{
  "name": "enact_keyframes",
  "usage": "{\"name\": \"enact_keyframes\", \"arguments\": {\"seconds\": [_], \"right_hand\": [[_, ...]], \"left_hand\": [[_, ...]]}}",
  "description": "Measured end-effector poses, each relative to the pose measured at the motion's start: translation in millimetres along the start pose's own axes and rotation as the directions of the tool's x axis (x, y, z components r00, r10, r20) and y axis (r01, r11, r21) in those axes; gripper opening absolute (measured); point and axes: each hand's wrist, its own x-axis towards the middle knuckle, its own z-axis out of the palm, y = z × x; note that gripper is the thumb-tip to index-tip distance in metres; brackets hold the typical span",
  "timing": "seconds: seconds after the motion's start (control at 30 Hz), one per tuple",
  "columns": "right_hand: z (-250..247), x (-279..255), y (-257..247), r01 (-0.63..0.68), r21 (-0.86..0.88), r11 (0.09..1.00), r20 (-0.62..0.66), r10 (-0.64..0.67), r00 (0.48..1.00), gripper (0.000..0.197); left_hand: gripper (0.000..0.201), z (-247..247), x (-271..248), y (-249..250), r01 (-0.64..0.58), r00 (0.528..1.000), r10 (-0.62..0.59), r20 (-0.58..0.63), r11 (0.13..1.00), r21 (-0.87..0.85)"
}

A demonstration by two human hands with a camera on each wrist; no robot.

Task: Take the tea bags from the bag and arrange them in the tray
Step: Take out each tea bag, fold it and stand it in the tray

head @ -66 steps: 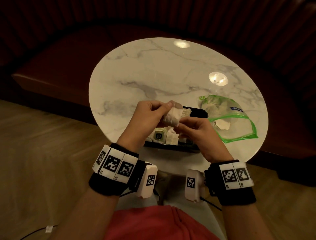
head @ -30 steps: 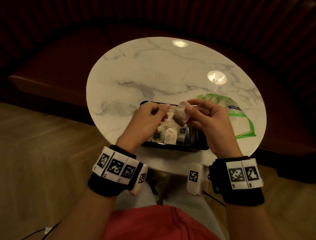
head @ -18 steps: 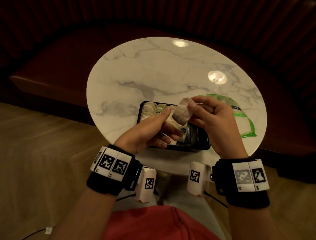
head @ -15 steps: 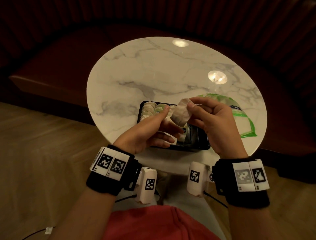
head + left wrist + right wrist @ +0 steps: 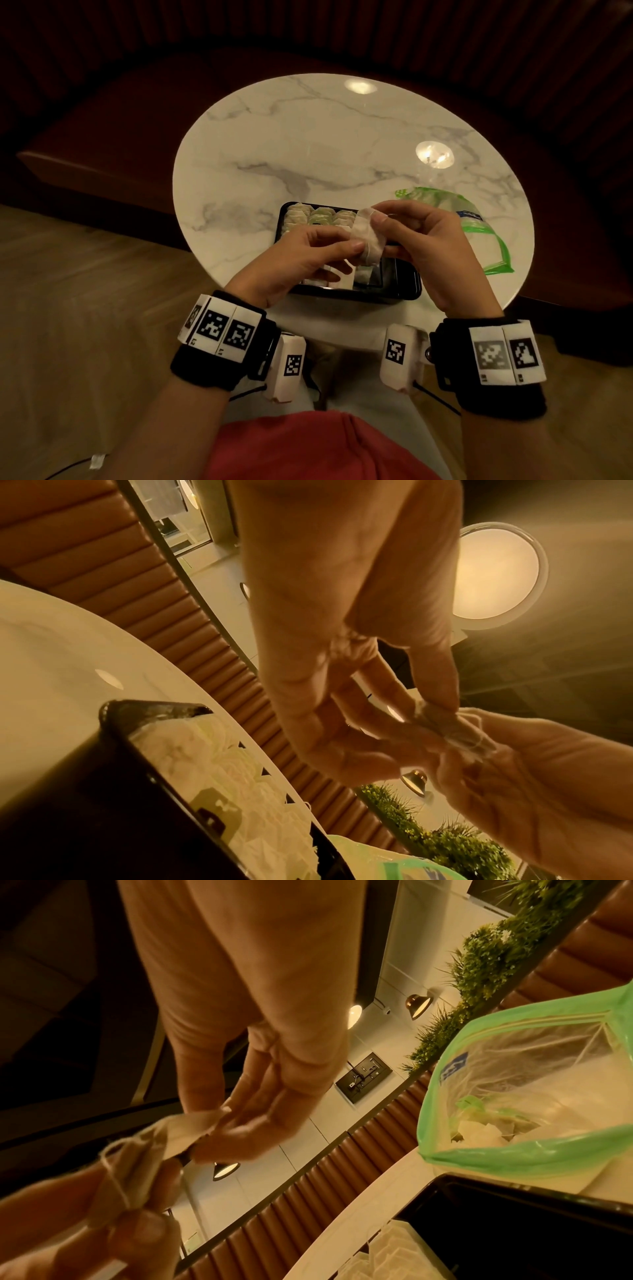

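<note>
Tea bag (image 5: pixel 369 242) between both hands, above tray (image 5: pixel 404 291).

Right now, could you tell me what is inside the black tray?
The black tray holds rows of tea bags along its far and left side. The left hand covers the middle; the right part looks bare.

A round marble table (image 5: pixel 308 144) stands in the middle, and two ceiling lights are reflected on its top. Behind the table curves a brown padded bench (image 5: pixel 113 113) with a ribbed back. Left of the table the floor (image 5: pixel 68 308) is wood. Above the bench green plants (image 5: pixel 493 950) grow along a pale wall. A round lamp (image 5: pixel 496 574) shines on the ceiling.
</note>
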Motion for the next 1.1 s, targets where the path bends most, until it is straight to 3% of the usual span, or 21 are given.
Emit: {"name": "enact_keyframes", "arguments": {"seconds": [0.1, 0.2, 0.47, 0.63, 0.87, 0.97, 1.1], "right_hand": [[-0.7, -1.9, -0.4, -0.054, -0.010, 0.999, 0.061, 0.054, 0.997, 0.019], [-2.6, -2.8, 0.9, -0.082, -0.027, 0.996, 0.104, 0.084, 0.991, 0.023], [-5.3, 3.6, 13.1, 0.070, -0.271, 0.960, 0.060, -0.056, 0.997, 0.020], [-11.0, 11.2, 44.2, 0.087, -0.508, 0.857, 0.025, -0.085, 0.996, 0.018], [-14.4, 13.9, 73.0, 0.001, -0.733, 0.680, 0.008, 0.007, 1.000, 0.020], [-14.3, 16.1, 79.7, -0.041, -0.763, 0.645, -0.005, 0.058, 0.998, 0.019], [-12.5, 18.3, 83.5, -0.059, -0.761, 0.646, -0.046, 0.036, 0.998, 0.016]], "left_hand": [[0.028, -0.1, 1.0, -0.3, -0.024, 0.999, 0.024, -0.023, 0.999, 0.023], [0.018, -0.9, 2.3, -1.8, -0.037, 0.999, 0.039, -0.034, 0.997, 0.067], [0.012, -0.6, 5.5, -8.5, -0.021, 0.999, 0.024, -0.022, 0.988, 0.152], [0.011, -13.0, 7.0, -11.3, 0.006, 0.977, 0.032, -0.212, 0.984, 0.176], [0.011, -42.0, 4.6, -15.5, 0.013, 0.877, 0.075, -0.474, 0.984, 0.178], [0.009, -49.8, 3.0, -18.7, 0.041, 0.838, 0.118, -0.533, 0.960, 0.278], [0.008, -51.8, 2.2, -21.8, 0.077, 0.824, 0.127, -0.552, 0.940, 0.332]]}}
